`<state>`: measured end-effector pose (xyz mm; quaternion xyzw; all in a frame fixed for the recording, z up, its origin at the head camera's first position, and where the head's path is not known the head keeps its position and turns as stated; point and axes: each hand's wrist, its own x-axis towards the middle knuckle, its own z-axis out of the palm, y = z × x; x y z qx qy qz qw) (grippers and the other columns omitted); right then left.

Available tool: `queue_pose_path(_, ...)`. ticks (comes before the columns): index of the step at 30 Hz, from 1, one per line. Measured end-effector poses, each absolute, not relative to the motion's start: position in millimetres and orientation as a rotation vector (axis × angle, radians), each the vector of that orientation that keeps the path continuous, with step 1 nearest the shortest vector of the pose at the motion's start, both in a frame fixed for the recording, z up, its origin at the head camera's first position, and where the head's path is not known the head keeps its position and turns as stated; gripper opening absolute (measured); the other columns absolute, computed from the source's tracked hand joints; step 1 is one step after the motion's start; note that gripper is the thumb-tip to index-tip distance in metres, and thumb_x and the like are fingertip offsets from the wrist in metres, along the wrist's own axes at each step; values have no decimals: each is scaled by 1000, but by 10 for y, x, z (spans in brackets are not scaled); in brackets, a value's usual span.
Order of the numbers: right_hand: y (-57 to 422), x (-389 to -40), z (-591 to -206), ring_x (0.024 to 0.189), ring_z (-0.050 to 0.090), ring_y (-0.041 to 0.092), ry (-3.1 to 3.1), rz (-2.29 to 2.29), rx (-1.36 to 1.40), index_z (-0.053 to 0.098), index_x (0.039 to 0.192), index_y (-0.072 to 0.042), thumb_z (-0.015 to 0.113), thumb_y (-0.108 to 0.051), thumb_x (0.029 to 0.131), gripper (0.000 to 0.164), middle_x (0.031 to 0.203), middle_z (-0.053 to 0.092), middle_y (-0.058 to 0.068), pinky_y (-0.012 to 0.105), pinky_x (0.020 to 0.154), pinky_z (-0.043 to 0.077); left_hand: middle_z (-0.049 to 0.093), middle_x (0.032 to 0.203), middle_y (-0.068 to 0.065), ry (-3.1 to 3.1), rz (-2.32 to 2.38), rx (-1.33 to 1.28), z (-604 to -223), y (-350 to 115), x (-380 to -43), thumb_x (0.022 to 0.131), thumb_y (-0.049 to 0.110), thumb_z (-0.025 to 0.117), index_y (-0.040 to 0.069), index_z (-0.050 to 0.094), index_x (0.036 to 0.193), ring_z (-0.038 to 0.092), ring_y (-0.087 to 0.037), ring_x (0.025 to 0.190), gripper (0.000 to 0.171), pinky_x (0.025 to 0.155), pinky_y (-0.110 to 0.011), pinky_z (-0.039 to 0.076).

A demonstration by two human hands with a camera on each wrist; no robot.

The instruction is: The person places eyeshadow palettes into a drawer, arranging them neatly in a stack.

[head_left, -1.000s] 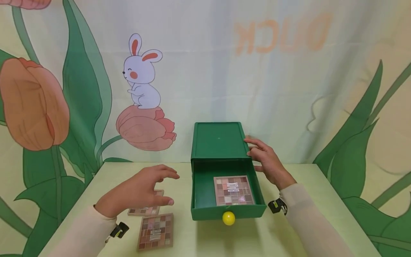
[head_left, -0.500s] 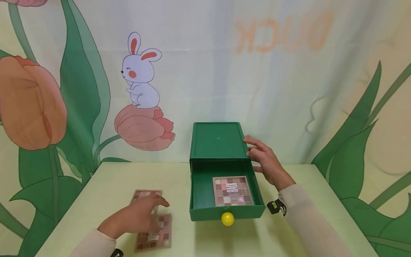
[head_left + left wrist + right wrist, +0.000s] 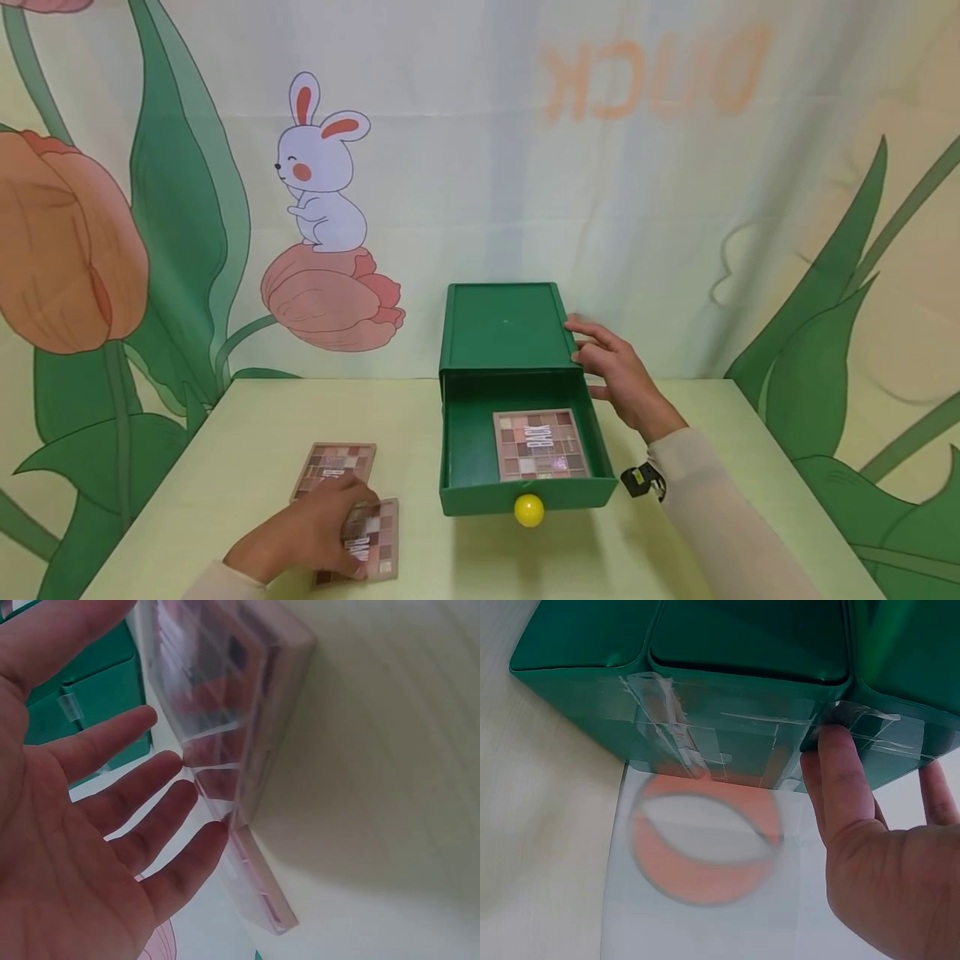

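Note:
My left hand reaches over the nearer eyeshadow palette at the front left of the table. The left wrist view has its extended fingers right at that palette's clear lid. A second eyeshadow palette lies just behind, partly covered by the hand. My right hand touches the right side of a green drawer box, fingertips by its upper edge. The pulled-out drawer has a yellow round knob. Inside, toward its right side, lies another eyeshadow palette.
Behind the pale table hangs a printed curtain with a rabbit and tulips. Clear tape runs across the seams of the box's side in the right wrist view.
My left hand has come down and toward me from beside the drawer to the nearer palette. My right hand keeps its place against the box. The drawer stays pulled out.

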<state>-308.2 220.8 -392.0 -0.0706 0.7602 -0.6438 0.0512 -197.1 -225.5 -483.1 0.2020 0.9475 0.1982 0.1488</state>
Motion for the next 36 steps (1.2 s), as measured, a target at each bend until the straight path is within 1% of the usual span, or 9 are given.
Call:
queue_pose_path(7, 2204, -3078, -3951, 146, 48, 49, 2300, -1964, -215, 45, 161, -27, 51, -22, 102, 59, 165, 44, 16, 71, 112, 44, 58, 128, 0, 2723, 526, 540, -4943, -2272, -1955, 62, 36, 102, 20, 70, 130, 52, -27, 116, 77, 102, -62, 53)
queue_pose_path(9, 2206, -3079, -3953, 146, 48, 49, 2303, -1962, -218, 45, 161, -27, 51, -22, 102, 59, 165, 44, 16, 71, 112, 44, 58, 131, 0, 2722, 510, 518, -4945, -2265, -1950, 62, 35, 102, 22, 69, 131, 52, -28, 119, 78, 102, -62, 53)
queue_pose_path(13, 2212, -3082, -3940, 146, 48, 50, 2310, -1966, -210, 45, 161, -27, 51, -23, 102, 59, 165, 44, 16, 72, 111, 43, 56, 143, -5, 2723, 474, 472, -4914, -2227, -1937, 59, 36, 103, 19, 64, 139, 51, -33, 130, 90, 104, -61, 52)
queue_pose_path(16, 2215, -3083, -3933, 146, 48, 50, 2308, -1973, -200, 46, 160, -28, 51, -23, 102, 58, 165, 44, 16, 72, 112, 43, 54, 147, -6, 2711, 448, 432, -4896, -2186, -1939, 57, 38, 104, 16, 62, 143, 50, -32, 131, 98, 104, -59, 52)
queue_pose_path(20, 2216, -3078, -3931, 146, 48, 49, 2299, -1975, -198, 45, 161, -27, 51, -23, 102, 59, 165, 44, 16, 72, 112, 43, 54, 142, -3, 2681, 420, 385, -4893, -2135, -1946, 55, 38, 103, 17, 63, 141, 49, -28, 122, 97, 101, -57, 54)
queue_pose_path(25, 2218, -3071, -3918, 146, 47, 50, 2297, -1987, -205, 45, 161, -27, 51, -22, 102, 59, 164, 44, 17, 73, 112, 42, 54, 137, -1, 2671, 430, 371, -4869, -2105, -1932, 55, 36, 103, 16, 64, 140, 50, -26, 116, 96, 101, -56, 54)
queue_pose_path(29, 2215, -3069, -3904, 146, 47, 50, 2294, -1997, -201, 45, 160, -26, 51, -22, 102, 59, 164, 44, 17, 73, 112, 42, 53, 139, -2, 2676, 434, 384, -4850, -2096, -1910, 57, 35, 102, 13, 62, 142, 50, -25, 119, 97, 103, -55, 54)
queue_pose_path(32, 2209, -3075, -3905, 145, 48, 50, 2291, -1996, -200, 46, 160, -26, 51, -22, 102, 59, 164, 45, 17, 72, 112, 43, 54, 139, -4, 2685, 426, 379, -4848, -2083, -1888, 55, 37, 102, 11, 62, 143, 52, -27, 122, 101, 104, -56, 54)
queue_pose_path(36, 2205, -3091, -3922, 145, 49, 49, 2295, -1989, -196, 46, 160, -27, 52, -23, 101, 59, 164, 45, 16, 72, 111, 44, 57, 134, -1, 2699, 393, 393, -4871, -2081, -1878, 51, 43, 102, 12, 62, 143, 53, -25, 119, 105, 102, -55, 55)
